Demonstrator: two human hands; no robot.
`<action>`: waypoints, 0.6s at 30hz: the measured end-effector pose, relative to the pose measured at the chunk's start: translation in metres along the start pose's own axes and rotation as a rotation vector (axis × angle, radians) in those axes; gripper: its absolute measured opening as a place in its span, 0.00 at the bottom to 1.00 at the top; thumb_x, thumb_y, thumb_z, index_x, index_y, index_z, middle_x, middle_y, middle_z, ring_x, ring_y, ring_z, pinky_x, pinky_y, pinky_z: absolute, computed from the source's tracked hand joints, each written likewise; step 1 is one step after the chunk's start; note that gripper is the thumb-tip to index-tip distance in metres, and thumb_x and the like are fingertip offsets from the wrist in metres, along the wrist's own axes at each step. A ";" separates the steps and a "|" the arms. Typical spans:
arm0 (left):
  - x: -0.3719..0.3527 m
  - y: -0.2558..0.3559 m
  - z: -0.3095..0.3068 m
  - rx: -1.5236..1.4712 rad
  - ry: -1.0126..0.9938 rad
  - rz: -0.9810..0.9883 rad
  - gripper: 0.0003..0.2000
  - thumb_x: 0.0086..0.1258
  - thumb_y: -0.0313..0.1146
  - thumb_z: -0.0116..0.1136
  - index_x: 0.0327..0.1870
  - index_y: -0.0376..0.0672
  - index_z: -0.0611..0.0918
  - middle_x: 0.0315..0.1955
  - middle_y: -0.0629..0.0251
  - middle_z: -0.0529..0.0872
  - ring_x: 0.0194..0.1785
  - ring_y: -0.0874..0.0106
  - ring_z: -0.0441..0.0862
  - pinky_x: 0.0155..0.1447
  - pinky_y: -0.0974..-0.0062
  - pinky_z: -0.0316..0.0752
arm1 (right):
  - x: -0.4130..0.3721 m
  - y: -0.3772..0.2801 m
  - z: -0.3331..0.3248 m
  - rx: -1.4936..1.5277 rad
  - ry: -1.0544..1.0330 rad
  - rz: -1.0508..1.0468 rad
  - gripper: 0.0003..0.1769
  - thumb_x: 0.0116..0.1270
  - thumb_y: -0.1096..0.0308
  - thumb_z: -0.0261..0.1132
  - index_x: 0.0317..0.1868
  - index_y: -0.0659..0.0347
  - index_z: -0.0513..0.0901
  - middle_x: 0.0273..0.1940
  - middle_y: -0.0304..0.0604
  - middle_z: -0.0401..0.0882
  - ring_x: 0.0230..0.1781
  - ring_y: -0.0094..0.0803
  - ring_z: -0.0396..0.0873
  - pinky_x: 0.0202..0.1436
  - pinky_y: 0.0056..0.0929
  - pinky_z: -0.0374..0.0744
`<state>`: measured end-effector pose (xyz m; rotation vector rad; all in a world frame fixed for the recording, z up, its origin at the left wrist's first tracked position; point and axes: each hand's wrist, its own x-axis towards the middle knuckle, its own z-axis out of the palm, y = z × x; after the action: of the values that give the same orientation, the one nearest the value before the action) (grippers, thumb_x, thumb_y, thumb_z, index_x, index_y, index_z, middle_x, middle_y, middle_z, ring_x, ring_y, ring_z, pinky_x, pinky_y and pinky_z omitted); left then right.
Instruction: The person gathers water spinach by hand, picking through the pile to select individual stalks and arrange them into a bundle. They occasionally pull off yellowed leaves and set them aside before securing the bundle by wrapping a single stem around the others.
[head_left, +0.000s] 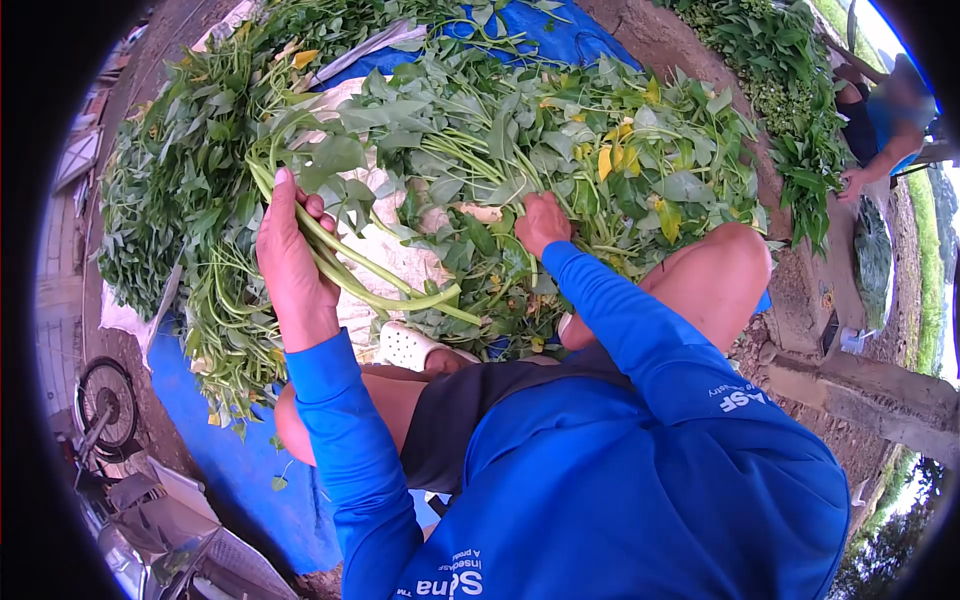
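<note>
My left hand is closed round a few thick green water spinach stems. Their cut ends point towards my lap, and the leaves hang beyond my fingers. My right hand reaches into the loose heap of water spinach in front of me. Its fingers are curled on stems there, with the tips partly hidden among leaves. Some leaves in the heap are yellow. A pale sack shows beneath the greens, between my two hands.
Bundled greens are stacked at the left, on a blue tarp. More greens lie at the upper right, near another person. A white clog is on my foot. A wheel stands far left, a concrete beam at right.
</note>
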<state>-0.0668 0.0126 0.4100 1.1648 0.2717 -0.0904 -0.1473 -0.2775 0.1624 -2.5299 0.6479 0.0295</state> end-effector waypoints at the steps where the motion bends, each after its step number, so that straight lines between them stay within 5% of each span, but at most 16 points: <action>1: -0.001 0.002 -0.003 0.009 0.007 0.014 0.17 0.80 0.49 0.68 0.37 0.49 0.78 0.27 0.73 0.78 0.27 0.81 0.74 0.29 0.84 0.70 | 0.002 0.000 -0.001 0.000 0.013 0.021 0.18 0.67 0.68 0.64 0.55 0.64 0.84 0.59 0.62 0.79 0.59 0.67 0.81 0.64 0.59 0.81; 8: -0.007 0.012 -0.011 0.052 0.034 0.066 0.17 0.80 0.49 0.68 0.39 0.47 0.79 0.27 0.71 0.79 0.27 0.81 0.74 0.30 0.84 0.71 | 0.012 -0.014 -0.029 -0.038 -0.090 0.011 0.26 0.66 0.70 0.64 0.66 0.59 0.80 0.60 0.66 0.78 0.62 0.64 0.79 0.68 0.54 0.78; 12: -0.003 0.012 -0.020 0.056 0.027 0.071 0.17 0.81 0.49 0.68 0.39 0.46 0.80 0.27 0.71 0.80 0.26 0.80 0.75 0.31 0.83 0.72 | 0.018 -0.020 -0.048 0.182 0.011 -0.248 0.34 0.69 0.72 0.60 0.76 0.51 0.78 0.61 0.64 0.79 0.63 0.62 0.79 0.69 0.51 0.78; 15: -0.004 0.014 -0.017 0.041 -0.003 0.079 0.17 0.81 0.49 0.68 0.38 0.47 0.80 0.26 0.70 0.80 0.25 0.80 0.76 0.30 0.82 0.72 | 0.038 -0.028 -0.068 0.161 -0.034 -0.290 0.30 0.72 0.67 0.63 0.75 0.50 0.81 0.56 0.62 0.82 0.63 0.62 0.80 0.70 0.49 0.78; 16: -0.003 0.013 -0.017 0.032 -0.011 0.084 0.16 0.81 0.49 0.68 0.38 0.47 0.80 0.26 0.70 0.80 0.25 0.80 0.76 0.30 0.82 0.72 | 0.050 -0.032 -0.068 0.213 -0.023 -0.294 0.22 0.77 0.60 0.65 0.69 0.52 0.86 0.45 0.49 0.85 0.49 0.48 0.86 0.55 0.46 0.84; 18: -0.003 0.013 -0.017 0.029 -0.023 0.087 0.16 0.81 0.48 0.67 0.37 0.47 0.80 0.25 0.71 0.81 0.24 0.80 0.76 0.30 0.82 0.72 | 0.063 -0.047 -0.099 0.398 -0.309 0.013 0.19 0.80 0.57 0.65 0.65 0.54 0.87 0.38 0.39 0.83 0.39 0.35 0.83 0.43 0.39 0.81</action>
<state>-0.0699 0.0332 0.4164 1.2022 0.2000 -0.0314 -0.0805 -0.3191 0.2620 -2.0803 0.4890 0.2648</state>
